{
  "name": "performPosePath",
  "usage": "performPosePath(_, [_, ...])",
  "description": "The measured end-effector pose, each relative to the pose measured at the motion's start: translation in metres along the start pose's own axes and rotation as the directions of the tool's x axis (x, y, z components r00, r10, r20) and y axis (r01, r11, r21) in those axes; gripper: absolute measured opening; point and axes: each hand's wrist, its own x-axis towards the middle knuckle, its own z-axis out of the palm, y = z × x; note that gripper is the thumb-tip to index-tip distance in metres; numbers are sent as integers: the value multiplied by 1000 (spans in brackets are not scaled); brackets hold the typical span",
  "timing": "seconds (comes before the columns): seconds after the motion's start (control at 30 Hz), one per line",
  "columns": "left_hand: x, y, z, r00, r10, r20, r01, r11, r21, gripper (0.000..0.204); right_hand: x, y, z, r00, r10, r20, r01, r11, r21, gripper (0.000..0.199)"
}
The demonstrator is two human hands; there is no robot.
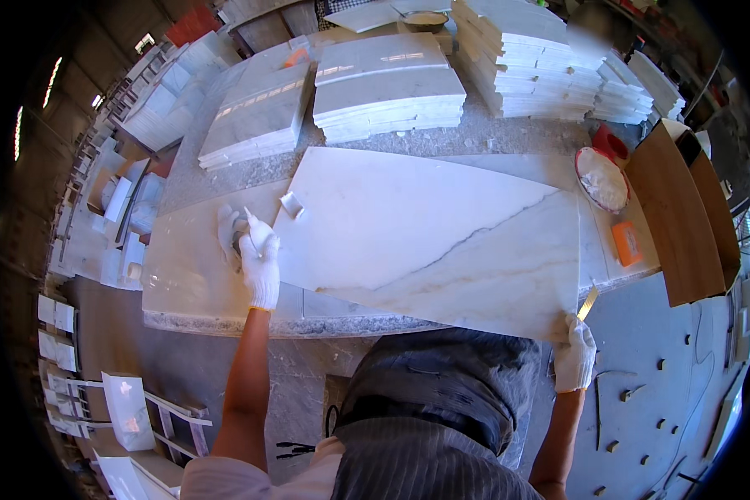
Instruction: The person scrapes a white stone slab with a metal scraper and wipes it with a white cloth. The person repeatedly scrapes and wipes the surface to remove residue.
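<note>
The gloved right hand is clamping its fingers on a flat yellow tool at the near right corner of the veined white slab, which is lying across paler slabs. By its left edge, the gloved left hand is curling its fingers; whether it is gripping anything, I cannot tell. Beyond, a small white block is resting on that edge, a red-rimmed bowl is standing rightward, and slab stacks are rising behind.

Free to pass over grey-veined white stone slab between left fingers and right fingers, blocked beyond by stacked rectangular white slabs.
</note>
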Motion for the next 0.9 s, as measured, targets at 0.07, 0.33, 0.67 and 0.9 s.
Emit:
performPosePath(0.07, [-5, 11, 0, 1000, -27, 0, 27, 999, 45, 45, 3, -3, 0, 1000, -11, -17, 11, 1000, -12, 23])
performPosePath(0.33, [-48, 11, -9, 1000, 4, 18, -3, 997, -76, 38, 10, -13, -21, 996, -36, -85, 31, 998, -62, 22])
performPosePath(0.67, [-79, 59, 44, 957, -104, 270, 289, 392, -874, 40, 6, -36, -51, 950, -273, -152, 187, 887, -423, 30])
performPosePath(0.9, [-74, 84, 98, 931, 79, 357, 116, 861, -496, 35, 0, -48, 26, 928, -373, -18, 364, 915, -176, 37])
